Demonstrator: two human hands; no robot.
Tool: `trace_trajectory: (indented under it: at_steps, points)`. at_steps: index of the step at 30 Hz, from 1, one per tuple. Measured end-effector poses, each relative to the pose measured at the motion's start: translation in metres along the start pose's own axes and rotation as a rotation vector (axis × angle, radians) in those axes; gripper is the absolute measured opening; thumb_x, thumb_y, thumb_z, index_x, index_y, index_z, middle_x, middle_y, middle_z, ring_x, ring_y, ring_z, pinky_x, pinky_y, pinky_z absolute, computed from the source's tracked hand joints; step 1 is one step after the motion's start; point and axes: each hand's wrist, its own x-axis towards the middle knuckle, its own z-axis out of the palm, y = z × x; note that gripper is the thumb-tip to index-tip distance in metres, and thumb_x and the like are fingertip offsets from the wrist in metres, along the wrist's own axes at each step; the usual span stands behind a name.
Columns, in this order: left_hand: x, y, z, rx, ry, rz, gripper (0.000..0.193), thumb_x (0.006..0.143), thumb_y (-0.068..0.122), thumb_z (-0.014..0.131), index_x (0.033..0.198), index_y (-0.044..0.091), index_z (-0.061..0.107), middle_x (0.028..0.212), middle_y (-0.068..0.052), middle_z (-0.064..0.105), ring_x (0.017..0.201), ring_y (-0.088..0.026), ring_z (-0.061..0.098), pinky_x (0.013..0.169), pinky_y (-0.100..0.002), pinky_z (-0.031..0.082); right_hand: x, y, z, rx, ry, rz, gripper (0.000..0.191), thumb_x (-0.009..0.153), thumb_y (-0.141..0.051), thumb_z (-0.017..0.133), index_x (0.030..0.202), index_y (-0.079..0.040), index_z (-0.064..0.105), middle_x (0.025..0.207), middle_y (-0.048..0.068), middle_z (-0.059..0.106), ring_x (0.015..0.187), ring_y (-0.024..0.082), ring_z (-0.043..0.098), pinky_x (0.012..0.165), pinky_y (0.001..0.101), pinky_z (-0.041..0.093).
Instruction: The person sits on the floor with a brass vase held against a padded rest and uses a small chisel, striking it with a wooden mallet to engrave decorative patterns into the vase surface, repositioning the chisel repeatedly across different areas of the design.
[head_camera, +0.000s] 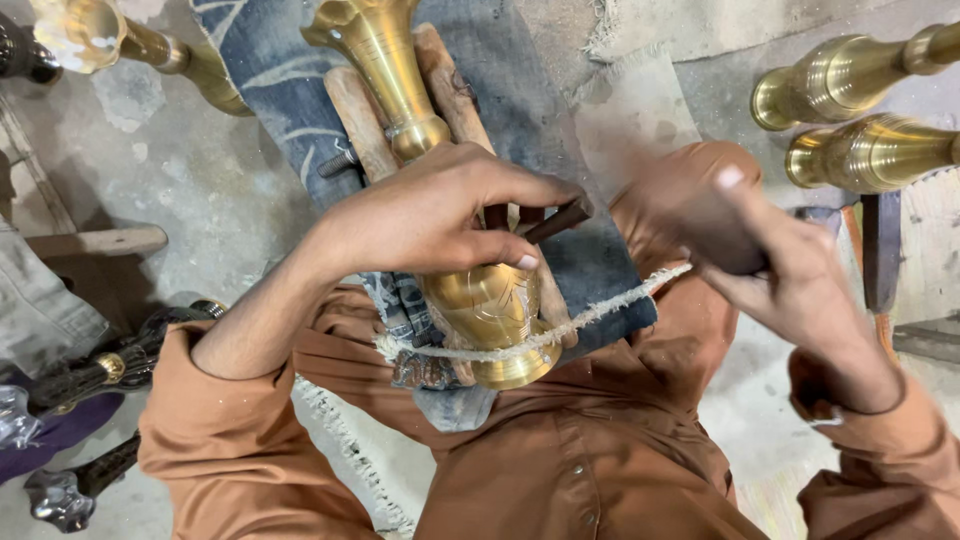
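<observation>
Left hand (430, 215) is curling over the middle of the brass vase (455, 210), fingers closed narrow, pinching a dark chisel-like punch (555, 222) whose tip is pointing down at the vase body; thumb is pressing along the brass just below it. Right hand (770, 260) is sitting centre-right of the frame, motion-blurred, wrapped shut round a dark rounded striker (690, 215), probably a small mallet head, can't tell exactly. Vase is lying lengthwise up the middle of the frame, flared mouth at top centre, foot near the lap, cradled between two wooden bars (362, 122) joined by a bolt, all sitting on folded denim cloth (560, 120) over the person's lap. A frayed white rope (600, 310) is running across the vase just above the foot, lashing it down. Progress, judging from this frame only: faint engraved lines are showing on the bulge of the vase below the thumb, rest of the visible surface is reading smooth and polished, so the engraving looks early-to-mid, most of the body not yet worked. Outward: more brass vases (860, 110) are lying at upper right on the concrete floor (170, 170), another brass piece (130, 45) at upper left, dark unpolished metal pieces (90, 375) at lower left. Orange sleeves (230, 440) and shirt are filling the bottom of the frame.
</observation>
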Motion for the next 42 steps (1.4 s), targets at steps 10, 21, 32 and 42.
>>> trace_trajectory:
  at_steps: [10,21,32,42]
  points:
    - [-0.013,0.005,0.009,0.018,0.193,-0.021,0.054,0.089,0.019,0.082,0.137,0.004,0.063,0.12,-0.016,0.074,0.109,-0.032,0.074,0.09,-0.041,0.056,0.037,-0.006,-0.024,0.363,-0.06,0.318,0.063,0.087,-0.012,0.083,0.138,-0.004,0.048,0.087,0.007,0.065,0.067,0.015,0.062,0.059,0.0284,0.051]
    - [-0.027,0.018,0.029,-0.007,0.439,-0.209,0.051,0.09,0.014,0.081,0.136,0.003,0.062,0.125,-0.017,0.073,0.112,-0.031,0.074,0.095,-0.038,0.055,0.074,0.014,-0.047,-0.112,-0.266,-0.146,0.072,0.079,-0.015,0.086,0.143,-0.009,0.053,0.105,0.017,0.068,0.094,0.025,0.068,0.083,0.0361,0.057]
    - [-0.032,0.028,0.038,-0.099,0.53,-0.276,0.047,0.094,0.009,0.077,0.137,0.003,0.061,0.106,-0.013,0.077,0.079,-0.017,0.076,0.072,-0.031,0.06,0.1,-0.007,-0.057,-0.3,-0.413,-0.161,0.076,0.081,-0.017,0.086,0.147,-0.013,0.05,0.11,0.014,0.074,0.087,0.022,0.072,0.077,0.0346,0.059]
    - [-0.032,0.029,0.042,-0.128,0.581,-0.293,0.05,0.093,0.01,0.077,0.139,0.001,0.059,0.106,-0.011,0.078,0.081,-0.017,0.077,0.073,-0.031,0.061,0.101,0.003,-0.058,-0.381,-0.446,-0.177,0.088,0.074,-0.018,0.088,0.153,-0.014,0.05,0.101,0.011,0.076,0.082,0.022,0.073,0.075,0.0359,0.058]
